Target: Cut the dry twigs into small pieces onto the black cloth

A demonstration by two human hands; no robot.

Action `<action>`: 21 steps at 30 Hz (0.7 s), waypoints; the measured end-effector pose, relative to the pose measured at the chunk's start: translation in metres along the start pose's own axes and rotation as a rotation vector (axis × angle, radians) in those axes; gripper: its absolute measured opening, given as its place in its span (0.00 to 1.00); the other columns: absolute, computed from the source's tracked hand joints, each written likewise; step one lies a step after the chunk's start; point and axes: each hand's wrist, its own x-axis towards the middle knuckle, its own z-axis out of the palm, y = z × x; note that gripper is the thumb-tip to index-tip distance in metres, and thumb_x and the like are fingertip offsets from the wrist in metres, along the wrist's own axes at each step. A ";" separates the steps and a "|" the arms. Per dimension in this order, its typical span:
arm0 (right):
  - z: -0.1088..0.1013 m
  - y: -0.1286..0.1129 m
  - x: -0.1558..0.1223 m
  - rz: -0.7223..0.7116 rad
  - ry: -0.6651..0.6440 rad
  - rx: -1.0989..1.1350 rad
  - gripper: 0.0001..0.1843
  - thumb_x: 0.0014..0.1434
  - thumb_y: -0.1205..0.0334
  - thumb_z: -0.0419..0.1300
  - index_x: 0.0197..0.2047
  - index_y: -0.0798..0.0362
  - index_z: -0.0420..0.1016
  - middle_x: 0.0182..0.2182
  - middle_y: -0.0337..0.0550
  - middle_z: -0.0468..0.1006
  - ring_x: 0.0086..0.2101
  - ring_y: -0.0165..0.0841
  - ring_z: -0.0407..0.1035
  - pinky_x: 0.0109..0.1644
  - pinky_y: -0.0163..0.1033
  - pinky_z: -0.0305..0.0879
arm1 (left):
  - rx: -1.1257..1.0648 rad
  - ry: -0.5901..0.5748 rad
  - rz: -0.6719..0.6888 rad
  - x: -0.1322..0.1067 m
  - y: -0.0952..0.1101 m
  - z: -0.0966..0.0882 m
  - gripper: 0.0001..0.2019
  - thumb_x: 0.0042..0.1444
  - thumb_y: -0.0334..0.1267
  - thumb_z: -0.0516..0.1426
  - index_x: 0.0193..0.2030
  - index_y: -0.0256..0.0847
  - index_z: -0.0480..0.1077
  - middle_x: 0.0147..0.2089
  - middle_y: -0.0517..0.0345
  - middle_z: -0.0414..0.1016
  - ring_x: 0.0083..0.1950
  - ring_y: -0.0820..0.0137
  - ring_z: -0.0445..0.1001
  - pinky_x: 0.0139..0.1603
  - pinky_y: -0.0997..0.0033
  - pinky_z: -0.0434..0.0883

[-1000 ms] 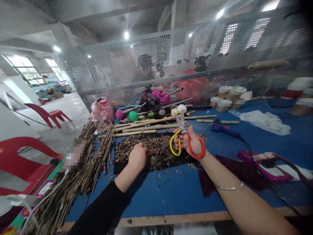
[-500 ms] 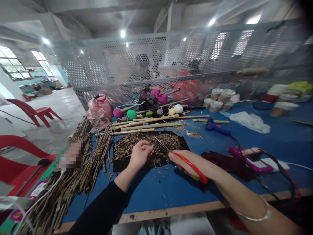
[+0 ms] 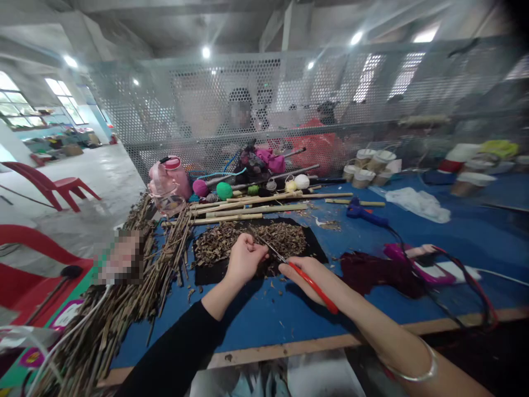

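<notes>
My right hand (image 3: 305, 271) is wrapped round red-handled scissors (image 3: 317, 288), whose thin metal blades point up and left over the pile. Close to the blade tips, my left hand (image 3: 243, 260) is closed in a pinch; what lies between its fingertips is too small to make out. Beneath both hands a heap of dried brown leaf or bark bits (image 3: 217, 242) covers a dark cloth (image 3: 317, 251). A few crumbs have scattered onto the blue table (image 3: 264, 320) in front of it.
Bundled thin sticks (image 3: 124, 309) line the left side. Behind the heap lie bamboo lengths (image 3: 264, 209), yarn balls (image 3: 224, 191) and a pink jug (image 3: 176, 179). To the right are a blue glue gun (image 3: 367, 214), dark red cloth (image 3: 372, 273), cords and paper cups (image 3: 363, 177).
My left hand has shifted slightly right, nearer the scissors. The scissors and right hand have turned a little, and the blade tips now sit closer to the left fingertips.
</notes>
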 end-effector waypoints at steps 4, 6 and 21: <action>0.000 0.004 -0.002 0.026 -0.026 0.001 0.28 0.56 0.39 0.47 0.18 0.53 0.58 0.15 0.35 0.60 0.20 0.26 0.56 0.24 0.34 0.49 | 0.177 0.046 -0.004 -0.001 -0.008 -0.003 0.15 0.44 0.34 0.58 0.27 0.43 0.51 0.16 0.71 0.62 0.22 0.74 0.71 0.21 0.80 0.61; -0.006 0.008 -0.002 0.013 -0.012 0.053 0.28 0.56 0.38 0.48 0.18 0.53 0.58 0.15 0.34 0.59 0.20 0.26 0.55 0.24 0.33 0.50 | 0.308 0.096 -0.005 0.000 -0.009 -0.008 0.13 0.46 0.35 0.58 0.26 0.42 0.53 0.16 0.71 0.61 0.20 0.75 0.69 0.20 0.80 0.61; -0.042 0.085 0.057 0.089 0.151 1.260 0.33 0.48 0.28 0.47 0.36 0.51 0.65 0.16 0.31 0.60 0.14 0.23 0.52 0.15 0.30 0.51 | 1.144 -0.139 0.190 0.065 0.013 0.009 0.13 0.53 0.35 0.55 0.44 0.36 0.74 0.46 0.49 0.76 0.49 0.63 0.72 0.53 0.68 0.64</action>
